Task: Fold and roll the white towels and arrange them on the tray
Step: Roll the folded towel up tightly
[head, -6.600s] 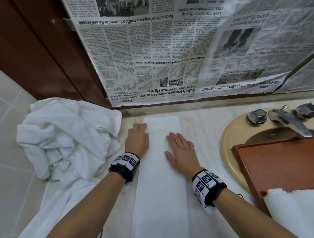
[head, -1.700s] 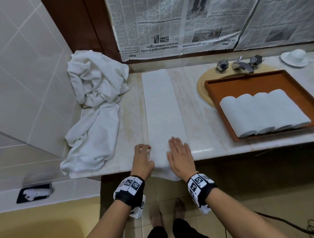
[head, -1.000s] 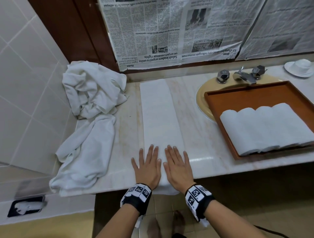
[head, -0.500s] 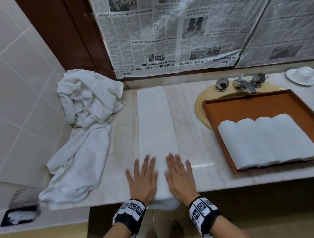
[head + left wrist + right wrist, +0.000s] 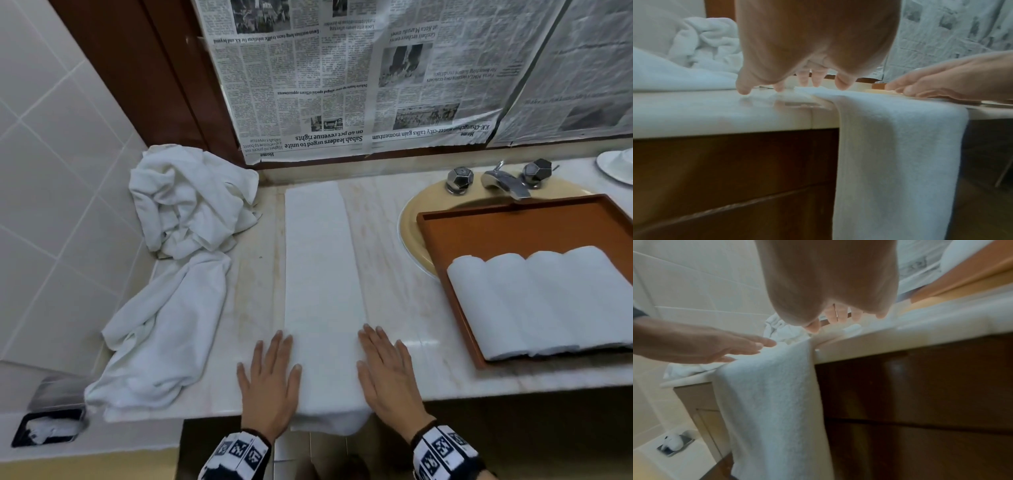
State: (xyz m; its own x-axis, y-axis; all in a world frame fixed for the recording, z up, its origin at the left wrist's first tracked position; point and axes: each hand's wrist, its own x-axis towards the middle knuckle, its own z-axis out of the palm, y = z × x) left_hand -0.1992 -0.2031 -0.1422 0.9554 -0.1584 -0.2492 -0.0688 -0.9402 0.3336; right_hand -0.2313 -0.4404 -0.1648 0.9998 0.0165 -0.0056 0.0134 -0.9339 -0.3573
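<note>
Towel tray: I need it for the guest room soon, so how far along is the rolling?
Done: four rolled towels lie side by side in the wooden tray. In hand: a folded towel strip lies flat, left hand and right hand pressing its near end, not yet rolled. Left: the crumpled towel pile.

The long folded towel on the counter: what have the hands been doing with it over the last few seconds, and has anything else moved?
Both hands slid from the far end of the folded towel back to the counter's near edge. From side by side half a second ago, the left hand and right hand have spread flat to its two edges. Nothing was gripped. The crumpled towels, tray and four rolled towels stayed put.
</note>
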